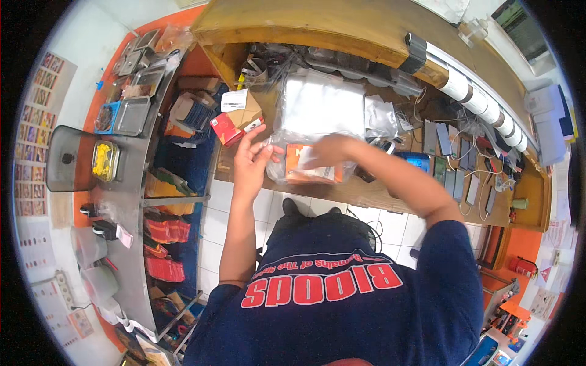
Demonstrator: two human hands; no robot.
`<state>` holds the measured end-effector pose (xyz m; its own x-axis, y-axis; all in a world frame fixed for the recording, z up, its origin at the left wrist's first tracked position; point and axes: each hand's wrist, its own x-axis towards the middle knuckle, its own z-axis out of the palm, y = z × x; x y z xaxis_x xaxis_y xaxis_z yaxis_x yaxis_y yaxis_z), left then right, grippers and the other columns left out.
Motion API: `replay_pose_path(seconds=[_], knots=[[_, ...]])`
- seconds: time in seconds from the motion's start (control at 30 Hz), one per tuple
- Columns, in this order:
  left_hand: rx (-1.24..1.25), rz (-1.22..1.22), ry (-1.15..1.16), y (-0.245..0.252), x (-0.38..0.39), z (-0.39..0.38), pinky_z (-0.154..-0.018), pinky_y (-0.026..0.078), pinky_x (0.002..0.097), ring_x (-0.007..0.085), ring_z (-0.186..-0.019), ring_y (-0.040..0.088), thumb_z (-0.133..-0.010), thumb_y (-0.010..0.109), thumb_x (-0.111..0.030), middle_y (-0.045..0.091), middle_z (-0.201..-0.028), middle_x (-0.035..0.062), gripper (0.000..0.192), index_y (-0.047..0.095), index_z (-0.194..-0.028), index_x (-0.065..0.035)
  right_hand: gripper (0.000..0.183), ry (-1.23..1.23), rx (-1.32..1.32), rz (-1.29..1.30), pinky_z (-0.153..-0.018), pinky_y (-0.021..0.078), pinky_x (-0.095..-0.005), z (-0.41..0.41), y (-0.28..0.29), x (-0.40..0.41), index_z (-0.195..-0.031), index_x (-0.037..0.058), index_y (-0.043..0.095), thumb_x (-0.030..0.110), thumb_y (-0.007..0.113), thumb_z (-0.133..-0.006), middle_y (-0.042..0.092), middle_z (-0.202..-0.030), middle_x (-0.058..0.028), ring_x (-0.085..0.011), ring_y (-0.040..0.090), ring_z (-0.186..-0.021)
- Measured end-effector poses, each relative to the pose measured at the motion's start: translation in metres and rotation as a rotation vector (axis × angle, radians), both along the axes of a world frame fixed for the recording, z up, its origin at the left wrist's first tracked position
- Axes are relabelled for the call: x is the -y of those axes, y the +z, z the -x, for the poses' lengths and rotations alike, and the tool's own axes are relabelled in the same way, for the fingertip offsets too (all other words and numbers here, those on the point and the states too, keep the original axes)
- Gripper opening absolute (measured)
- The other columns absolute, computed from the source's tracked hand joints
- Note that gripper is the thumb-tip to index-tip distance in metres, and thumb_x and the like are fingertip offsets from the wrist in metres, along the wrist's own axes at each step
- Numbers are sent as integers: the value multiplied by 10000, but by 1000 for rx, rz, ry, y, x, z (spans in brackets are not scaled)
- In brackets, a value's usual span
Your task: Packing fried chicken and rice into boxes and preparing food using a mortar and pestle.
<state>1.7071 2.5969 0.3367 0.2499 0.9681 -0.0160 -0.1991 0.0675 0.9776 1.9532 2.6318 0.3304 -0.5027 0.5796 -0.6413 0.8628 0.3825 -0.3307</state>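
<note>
An orange box [293, 165] with a white label [326, 172] lies in clear plastic [275, 171] near the wooden desk's front edge. My right hand [327, 153] is over the box and label, blurred by motion, and its fingertips are hard to make out. To the left of the box, my left hand [252, 155] is raised with its fingers apart, close to the plastic's edge. Beyond both hands rests a stack of clear plastic bags [324, 103]. A red and brown carton [236, 121] with a white label stands just past my left fingertips.
Several phones [451, 183] and white cables spread over the desk's right side, beside a blue device [413, 161]. On the left, a steel shelf [130, 183] bears trays and a glass container of yellow pieces [104, 160]. A wooden upper shelf [311, 32] overhangs the back.
</note>
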Motion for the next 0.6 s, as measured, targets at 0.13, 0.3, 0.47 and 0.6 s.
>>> replay_pose_path(seconds=[0.13, 0.3, 0.47, 0.6], knots=[[281, 94, 127, 1, -16, -16, -829, 505, 285, 138, -853, 639, -953, 614, -8, 710, -1079, 155, 505, 428, -1423, -28, 437, 346, 320, -121, -791, 528, -476, -83, 62, 26, -824, 62, 764, 471, 634, -907, 730, -899, -152, -363, 698, -870], [5, -27, -299, 43, 18, -34, -876, 491, 334, 177, -894, 627, -907, 701, -110, 697, -1081, 135, 611, 420, -1448, -70, 63, -2, -582, -444, -835, 490, -418, -76, 93, 49, -681, 46, 645, 48, 707, -671, 700, -853, -85, -343, 653, -885], [-766, -686, -117, 14, -8, -8, -1052, 382, 483, 322, -1182, 493, -670, 888, -305, 557, -1258, 126, 1012, 385, -1519, -85, 1314, -809, -1129, -448, -1220, 224, -448, -117, -12, 101, -1595, 66, 143, 368, 951, -603, 251, -1619, -190, -326, 252, -1497], [-712, -619, -232, -68, -38, -16, -1131, 322, 499, 375, -1368, 341, -598, 918, -326, 396, -1466, 125, 815, 612, -1311, -77, 1358, -838, -790, -472, -1241, 113, -502, -83, -124, 121, -1553, 6, 224, 545, 941, -534, 323, -1578, -198, -362, 239, -1496]])
